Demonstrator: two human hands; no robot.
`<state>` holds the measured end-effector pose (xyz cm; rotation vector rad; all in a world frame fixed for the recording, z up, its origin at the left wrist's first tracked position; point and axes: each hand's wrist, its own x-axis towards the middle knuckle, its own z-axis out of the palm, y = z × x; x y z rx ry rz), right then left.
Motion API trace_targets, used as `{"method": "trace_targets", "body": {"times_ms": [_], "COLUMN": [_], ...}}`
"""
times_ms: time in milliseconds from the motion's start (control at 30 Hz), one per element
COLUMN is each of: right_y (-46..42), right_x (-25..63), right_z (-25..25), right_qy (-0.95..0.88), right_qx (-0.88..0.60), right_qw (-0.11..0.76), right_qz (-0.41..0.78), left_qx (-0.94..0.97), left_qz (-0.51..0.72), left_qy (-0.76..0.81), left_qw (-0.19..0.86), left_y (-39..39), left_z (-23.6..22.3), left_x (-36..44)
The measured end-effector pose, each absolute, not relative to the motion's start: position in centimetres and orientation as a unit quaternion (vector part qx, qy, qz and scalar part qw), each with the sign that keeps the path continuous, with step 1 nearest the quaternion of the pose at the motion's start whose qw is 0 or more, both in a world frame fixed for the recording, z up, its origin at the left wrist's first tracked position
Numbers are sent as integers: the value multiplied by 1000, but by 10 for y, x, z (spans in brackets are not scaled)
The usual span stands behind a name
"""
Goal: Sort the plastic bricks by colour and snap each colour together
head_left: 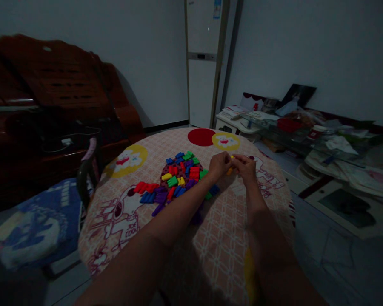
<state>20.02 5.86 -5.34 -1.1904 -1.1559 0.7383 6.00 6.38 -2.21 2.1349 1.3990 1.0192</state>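
My left hand [219, 165] and my right hand [246, 168] meet over the right part of the round table, fingertips pinched close together. Between them shows a small yellow plastic piece [229, 171], which looks like a toy building block; its full shape is hidden by my fingers. Both hands appear closed on it. Left of them lies a loose pile of similar pieces, among them a red piece [194, 172], a green piece [172, 182], a yellow piece [166, 177] and a purple piece [160, 196]. My left forearm crosses in front of the pile and covers part of it.
A patterned cloth [223, 250] covers the table. At the left stands a chair [86, 170] with a blue cushion [51, 216], before a wooden sofa [64, 89]. A cluttered glass-topped cabinet [284, 131] runs along the right wall. A tall white air conditioner [201, 89] stands behind.
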Motion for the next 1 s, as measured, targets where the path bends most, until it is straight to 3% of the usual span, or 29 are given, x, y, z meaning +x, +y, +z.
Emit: {"method": "trace_targets", "body": {"times_ms": [467, 1000], "right_y": [55, 51], "right_x": [238, 243], "right_z": [-66, -70], "right_qy": [-540, -601], "right_qx": [-550, -600], "right_qw": [525, 385], "right_qz": [359, 362], "left_qx": [778, 642], "left_qz": [373, 559], "left_qy": [452, 451], "left_qw": [228, 267], "left_y": [57, 32], "left_z": [-41, 4], "left_x": [79, -51]}}
